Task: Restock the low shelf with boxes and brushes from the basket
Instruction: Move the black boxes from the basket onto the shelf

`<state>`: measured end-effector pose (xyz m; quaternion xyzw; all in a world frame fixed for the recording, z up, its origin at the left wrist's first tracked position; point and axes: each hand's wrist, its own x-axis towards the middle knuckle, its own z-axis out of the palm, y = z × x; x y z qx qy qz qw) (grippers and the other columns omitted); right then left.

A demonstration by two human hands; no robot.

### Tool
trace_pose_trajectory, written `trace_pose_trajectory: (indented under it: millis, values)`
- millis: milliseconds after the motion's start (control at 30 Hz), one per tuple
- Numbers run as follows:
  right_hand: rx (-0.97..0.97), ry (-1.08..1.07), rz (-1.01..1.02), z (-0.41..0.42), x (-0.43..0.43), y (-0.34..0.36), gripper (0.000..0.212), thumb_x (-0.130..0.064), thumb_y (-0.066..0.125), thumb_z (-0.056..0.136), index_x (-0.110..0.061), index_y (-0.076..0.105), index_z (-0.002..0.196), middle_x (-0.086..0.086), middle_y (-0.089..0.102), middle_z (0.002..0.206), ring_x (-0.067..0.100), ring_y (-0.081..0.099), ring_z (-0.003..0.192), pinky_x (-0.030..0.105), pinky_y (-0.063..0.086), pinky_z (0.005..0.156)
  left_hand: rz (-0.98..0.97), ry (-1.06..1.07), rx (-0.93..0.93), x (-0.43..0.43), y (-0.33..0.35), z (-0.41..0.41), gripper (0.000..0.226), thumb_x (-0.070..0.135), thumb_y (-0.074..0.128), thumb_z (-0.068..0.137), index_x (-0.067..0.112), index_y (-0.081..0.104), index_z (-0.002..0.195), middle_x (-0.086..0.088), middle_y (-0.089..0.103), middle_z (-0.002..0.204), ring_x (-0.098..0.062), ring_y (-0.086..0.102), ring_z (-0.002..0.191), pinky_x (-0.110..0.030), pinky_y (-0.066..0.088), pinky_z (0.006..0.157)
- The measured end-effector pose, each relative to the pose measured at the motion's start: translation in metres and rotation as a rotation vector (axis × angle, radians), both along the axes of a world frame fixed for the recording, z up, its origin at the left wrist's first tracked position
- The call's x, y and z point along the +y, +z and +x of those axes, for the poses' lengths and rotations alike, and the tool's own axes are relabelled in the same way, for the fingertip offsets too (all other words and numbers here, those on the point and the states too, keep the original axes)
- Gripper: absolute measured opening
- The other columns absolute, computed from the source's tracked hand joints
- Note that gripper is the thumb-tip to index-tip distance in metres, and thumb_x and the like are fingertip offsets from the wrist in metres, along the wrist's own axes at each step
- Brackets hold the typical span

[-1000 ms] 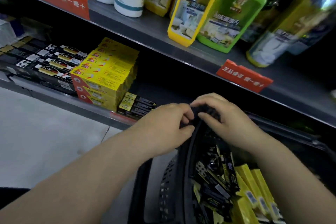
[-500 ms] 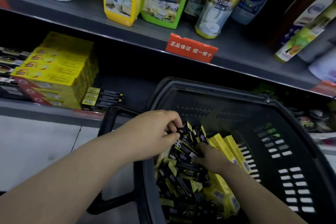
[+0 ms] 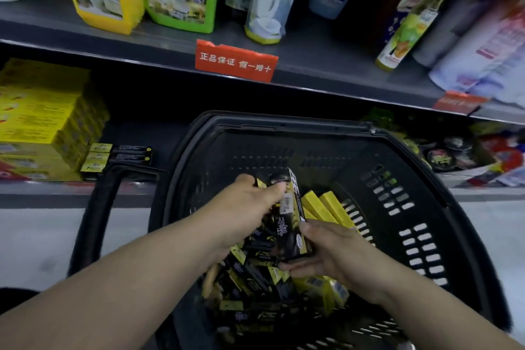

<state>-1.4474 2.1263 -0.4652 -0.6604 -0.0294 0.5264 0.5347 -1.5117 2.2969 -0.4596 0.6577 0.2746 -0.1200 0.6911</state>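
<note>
- The fingers (image 3: 277, 186) of the left hand (image 3: 244, 207) curl over the upper end of a black-and-yellow box (image 3: 289, 221), grasping it. Their tips are tucked behind the box and out of sight.
- The right hand (image 3: 335, 253) grips the same box lower down, with the thumb on its right edge and the fingers (image 3: 292, 266) curled under its bottom end.
- The box stands nearly upright between the two hands, above the black basket (image 3: 284, 122). The near rim of the basket is cut off by the bottom of the view.
- The low shelf (image 3: 42, 193) runs behind the basket and is dark at the back. Its right end holds blurred packets that cannot be identified.
- A stack of yellow boxes (image 3: 37, 116) sits on the low shelf at left, cut by the frame edge.
- A loose pile of black boxes (image 3: 255, 278) fills the basket under the forearms, and its lower layers are hidden. No brushes can be made out among them.
- Yellow cartons (image 3: 326, 204) lean in the basket just right of the held box.
- Small black boxes (image 3: 122, 155) lie on the low shelf beside the yellow stack.
</note>
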Motion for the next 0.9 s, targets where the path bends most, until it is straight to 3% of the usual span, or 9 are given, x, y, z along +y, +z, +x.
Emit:
trace_pose_trajectory:
  millis: [67, 167, 300, 433, 567, 667, 733, 833, 900]
  values:
    - [0.055, -0.031, 0.088, -0.008, -0.003, -0.002, 0.034, -0.024, 0.041, 0.097, -0.003, 0.053, 0.120, 0.018, 0.070, 0.104, 0.031, 0.070, 0.089, 0.035, 0.057, 0.079, -0.109, 0.070, -0.007, -0.010, -0.001, 0.000, 0.054, 0.041, 0.054, 0.092, 0.007, 0.041, 0.132, -0.004, 0.063, 0.117, -0.019, 0.060, 0.108, -0.036, 0.047, 0.097]
    - [0.143, -0.040, 0.160, -0.009, 0.002, -0.003, 0.034, -0.016, 0.030, 0.093, -0.002, 0.058, 0.107, 0.020, 0.070, 0.086, 0.027, 0.069, 0.074, 0.035, 0.058, 0.073, -0.317, 0.196, 0.013, -0.018, -0.002, 0.005, 0.041, 0.039, 0.045, 0.096, 0.004, 0.060, 0.112, -0.014, 0.069, 0.104, -0.024, 0.064, 0.091, -0.036, 0.051, 0.088]
    - [0.301, -0.109, 0.262, -0.010, 0.010, -0.003, 0.035, -0.031, 0.040, 0.077, -0.007, 0.059, 0.095, 0.012, 0.061, 0.066, 0.021, 0.059, 0.052, 0.024, 0.050, 0.049, -0.462, 0.250, -0.011, -0.023, 0.000, 0.007, 0.050, 0.038, 0.040, 0.098, -0.005, 0.056, 0.119, -0.026, 0.065, 0.114, -0.034, 0.062, 0.094, -0.040, 0.050, 0.087]
    - [0.256, -0.023, 0.172, -0.012, 0.013, -0.012, 0.040, -0.049, 0.041, 0.090, -0.013, 0.060, 0.096, 0.008, 0.063, 0.069, 0.017, 0.057, 0.051, 0.022, 0.047, 0.049, -0.379, 0.280, -0.046, -0.022, -0.001, 0.007, 0.039, 0.035, 0.043, 0.097, 0.004, 0.053, 0.118, -0.020, 0.069, 0.102, -0.027, 0.064, 0.085, -0.040, 0.055, 0.083]
    - [0.003, 0.133, -0.055, -0.009, 0.010, -0.032, 0.039, -0.042, 0.038, 0.097, -0.013, 0.065, 0.093, 0.005, 0.069, 0.079, 0.014, 0.063, 0.063, 0.023, 0.052, 0.064, -0.235, 0.302, -0.023, -0.014, -0.005, 0.006, 0.028, 0.038, 0.059, 0.088, 0.016, 0.057, 0.104, -0.006, 0.066, 0.102, -0.023, 0.060, 0.100, -0.047, 0.043, 0.102]
    - [-0.434, 0.435, -0.324, 0.007, 0.006, -0.045, 0.016, -0.031, 0.047, 0.097, -0.022, 0.060, 0.098, -0.001, 0.064, 0.098, 0.012, 0.062, 0.082, 0.024, 0.049, 0.075, -0.216, 0.282, 0.013, -0.010, -0.005, 0.004, 0.065, 0.044, 0.068, 0.080, 0.014, 0.045, 0.134, -0.005, 0.055, 0.133, -0.024, 0.050, 0.124, -0.047, 0.035, 0.109]
    - [-0.750, 0.723, -0.516, 0.025, 0.005, -0.056, 0.031, -0.035, 0.055, 0.092, -0.021, 0.052, 0.120, 0.003, 0.055, 0.119, 0.017, 0.056, 0.101, 0.028, 0.045, 0.082, -0.214, 0.257, 0.026, -0.007, -0.007, 0.003, 0.060, 0.043, 0.069, 0.079, 0.020, 0.047, 0.131, -0.004, 0.054, 0.134, -0.024, 0.047, 0.126, -0.047, 0.033, 0.110]
    - [-0.943, 0.866, -0.676, 0.041, 0.013, -0.074, 0.061, -0.034, 0.064, 0.085, -0.017, 0.036, 0.137, 0.007, 0.043, 0.134, 0.024, 0.049, 0.116, 0.029, 0.042, 0.085, -0.263, 0.304, 0.011, -0.003, -0.002, 0.001, 0.022, 0.036, 0.067, 0.084, 0.028, 0.054, 0.100, 0.001, 0.064, 0.107, -0.018, 0.055, 0.111, -0.038, 0.042, 0.098]
    - [-0.971, 0.958, -0.724, 0.043, 0.021, -0.088, 0.067, -0.033, 0.068, 0.083, -0.016, 0.034, 0.138, 0.009, 0.042, 0.135, 0.027, 0.050, 0.117, 0.032, 0.046, 0.087, -0.245, 0.321, 0.000, 0.000, -0.005, 0.002, 0.041, 0.034, 0.067, 0.085, 0.022, 0.051, 0.121, -0.002, 0.061, 0.120, -0.020, 0.051, 0.120, -0.040, 0.034, 0.107]
